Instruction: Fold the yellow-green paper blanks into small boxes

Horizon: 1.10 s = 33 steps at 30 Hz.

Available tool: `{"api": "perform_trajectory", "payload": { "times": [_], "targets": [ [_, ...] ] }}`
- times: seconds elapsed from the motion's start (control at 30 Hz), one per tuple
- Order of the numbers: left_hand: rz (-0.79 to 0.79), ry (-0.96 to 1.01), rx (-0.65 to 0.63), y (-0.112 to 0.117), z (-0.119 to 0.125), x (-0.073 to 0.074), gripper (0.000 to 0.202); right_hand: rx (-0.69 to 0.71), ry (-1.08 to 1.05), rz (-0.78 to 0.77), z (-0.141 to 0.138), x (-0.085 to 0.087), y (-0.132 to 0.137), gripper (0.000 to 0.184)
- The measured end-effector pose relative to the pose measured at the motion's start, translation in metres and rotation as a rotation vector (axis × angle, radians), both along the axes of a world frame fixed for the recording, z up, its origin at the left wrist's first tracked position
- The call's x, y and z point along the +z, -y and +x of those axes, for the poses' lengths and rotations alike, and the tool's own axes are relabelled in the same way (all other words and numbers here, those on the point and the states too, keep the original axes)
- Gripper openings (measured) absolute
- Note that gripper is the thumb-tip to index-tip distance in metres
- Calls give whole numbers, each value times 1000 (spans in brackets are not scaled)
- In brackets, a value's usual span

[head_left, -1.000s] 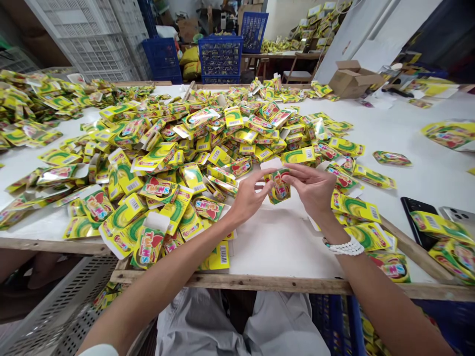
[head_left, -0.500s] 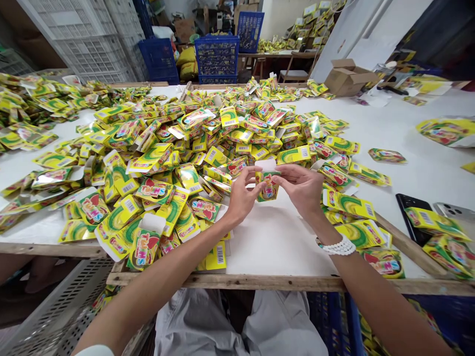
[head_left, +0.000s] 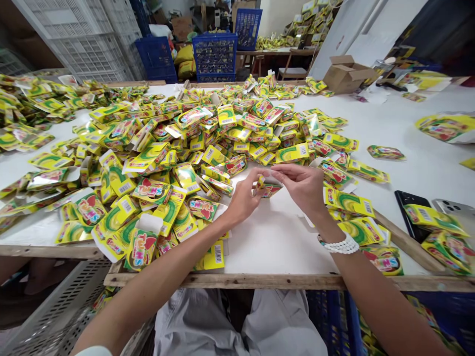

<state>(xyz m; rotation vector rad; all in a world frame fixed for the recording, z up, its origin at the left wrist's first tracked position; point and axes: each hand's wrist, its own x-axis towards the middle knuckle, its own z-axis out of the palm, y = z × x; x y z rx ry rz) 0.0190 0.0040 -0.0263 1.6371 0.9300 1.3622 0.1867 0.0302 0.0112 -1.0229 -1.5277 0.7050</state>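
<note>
A heap of yellow-and-green printed card packets (head_left: 185, 143) covers the white tabletop (head_left: 274, 237) in front of me. Between my hands, one small yellow packet (head_left: 267, 188) is tilted and partly hidden by my fingers. My left hand (head_left: 245, 195) pinches its left side. The fingertips of my right hand (head_left: 302, 188) press on its upper right side. A white beaded bracelet (head_left: 339, 244) circles my right wrist. Several loose packets lie close to both hands.
A wooden rail (head_left: 260, 282) runs along the near table edge. A black phone (head_left: 410, 212) and a silver phone (head_left: 454, 207) lie at right among packets. Blue crates (head_left: 214, 57) and a cardboard box (head_left: 347, 74) stand beyond the table.
The packet has gone from upright to tilted and now looks lower and smaller between my fingers. My hands have drawn closer around it, and the whole view has shifted slightly.
</note>
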Motion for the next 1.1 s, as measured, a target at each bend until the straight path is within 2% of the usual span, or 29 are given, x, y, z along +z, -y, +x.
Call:
{"api": "perform_trajectory", "payload": {
  "times": [0.2,0.37,0.47,0.7,0.83,0.93,1.03,1.1],
  "targets": [
    [34,-54,69,2,3,-3,44,-76,74,109,1,-1,0,6],
    [40,-52,35,-1,0,2,34,-88,227,199,4,1,1,10],
    [44,-54,48,-4,-3,3,33,-27,267,222,6,1,0,11],
    [-22,111,2,-9,-7,-1,15,95,259,121,5,5,2,10],
    [-47,175,20,-9,-5,-3,12,67,226,119,0,6,5,9],
    [-75,209,43,-6,-3,-2,5,77,107,5,0,5,4,11],
    [-143,265,100,-2,-1,0,16,129,-25,-164,3,3,0,23],
    [-178,270,121,-1,0,1,28,114,-58,-200,4,3,-1,30]
  ]
}}
